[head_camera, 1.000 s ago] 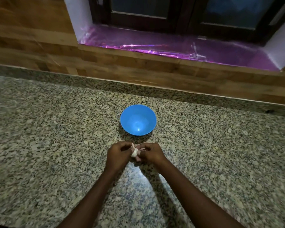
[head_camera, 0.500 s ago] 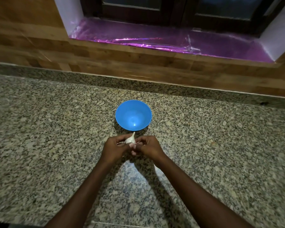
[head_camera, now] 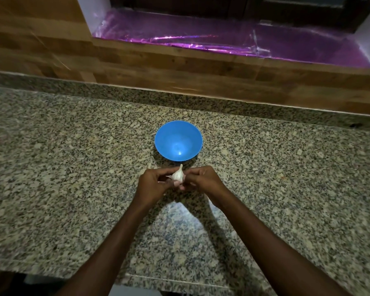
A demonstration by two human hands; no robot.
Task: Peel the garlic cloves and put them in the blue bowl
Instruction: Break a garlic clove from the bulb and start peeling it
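A white garlic bulb (head_camera: 178, 175) with its pointed tip up sits between both my hands, just above the granite counter. My left hand (head_camera: 153, 184) grips it from the left with curled fingers. My right hand (head_camera: 203, 180) pinches it from the right. Its lower half is hidden by my fingers. The blue bowl (head_camera: 178, 141) stands on the counter a short way beyond the hands, and nothing shows inside it.
The speckled granite counter (head_camera: 73, 178) stretches wide on both sides. Behind it rises a wooden wall (head_camera: 179, 69) with a window sill covered in shiny purple foil (head_camera: 222, 41). The counter's front edge (head_camera: 175, 280) runs near my forearms.
The garlic has turned so that its tip points up and more of it shows between my fingers. Both hands stay together in front of the bowl.
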